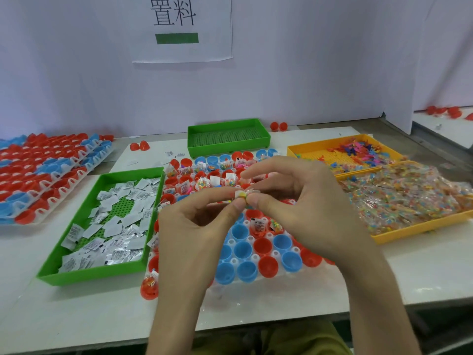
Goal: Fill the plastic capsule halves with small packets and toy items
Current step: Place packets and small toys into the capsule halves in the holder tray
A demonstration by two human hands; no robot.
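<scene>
A white holder (257,258) in front of me carries red and blue capsule halves (242,249). Those in its far rows contain packets and toys, while several near ones hold nothing. Above the holder, my left hand (194,226) and my right hand (294,198) meet. Together they pinch a small clear packet of coloured bits (243,194) between thumbs and forefingers. A green tray (64,249) on the left holds many white paper packets (120,226).
Two yellow trays on the right hold small coloured toys (358,149) and clear bags of coloured bits (404,198). An empty green tray (227,137) stands at the back. Racks of red and blue capsule halves (43,170) lie far left. The table edge runs close to me.
</scene>
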